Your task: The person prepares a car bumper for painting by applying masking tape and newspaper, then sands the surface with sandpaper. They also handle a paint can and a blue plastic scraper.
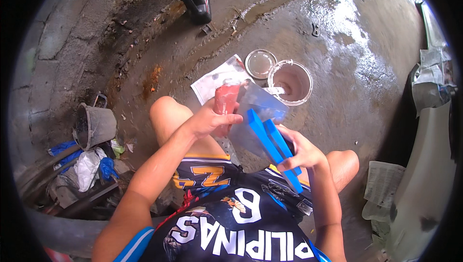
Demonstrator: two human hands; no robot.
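Observation:
My left hand (212, 120) is closed round a flat red plastic piece (225, 102), smeared whitish at its top. Whether it is a spreader or a tube I cannot tell. In my right hand (301, 151) is a wide-bladed putty knife, gripped by its blue handle (272, 146). Its broad grey blade (255, 103) points up and left, close to the red piece. Beyond the blade stands an open can (300, 81) with pale putty-like paste smeared inside and on its rim. A round lid (261, 64) lies beside the can, next to a printed paper sheet (207, 82).
A black jug (195, 1) stands far off by the stone wall (62, 30). To my left are a dirty bucket (96, 126) and crumpled plastic bags (89, 168). On the right, a pale panel (419, 165) has paper (383, 182) by it. The concrete floor (342, 54) is wet in places.

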